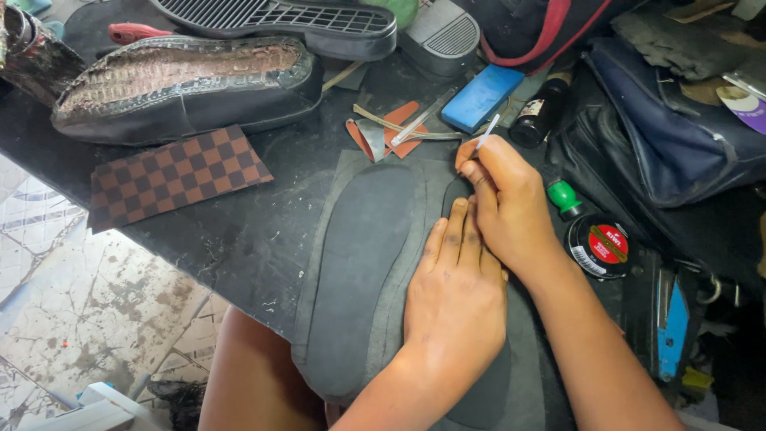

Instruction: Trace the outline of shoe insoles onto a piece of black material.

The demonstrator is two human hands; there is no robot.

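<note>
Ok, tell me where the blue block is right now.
In the head view, the blue block lies at the upper middle of the black worktable, just above the right hand, left of the small dark bottle.

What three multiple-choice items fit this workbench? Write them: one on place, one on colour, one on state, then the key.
1. Where does the checkered patch lie?
A. in front of the upturned shoe
B. under the blue block
C. on the round tin

2. What colour is the cap of the small bottle near the right hand?
A. yellow
B. green
C. white

3. What is the left hand doing?
A. gripping scissors
B. hanging off the bench
C. pressing flat on a dark insole shape

Key: 1 A, the patch sits just before the shoe. 2 B, the cap is bright green. 3 C, its fingers lie spread on the dark material while the right hand holds a thin white-tipped tool.
</note>
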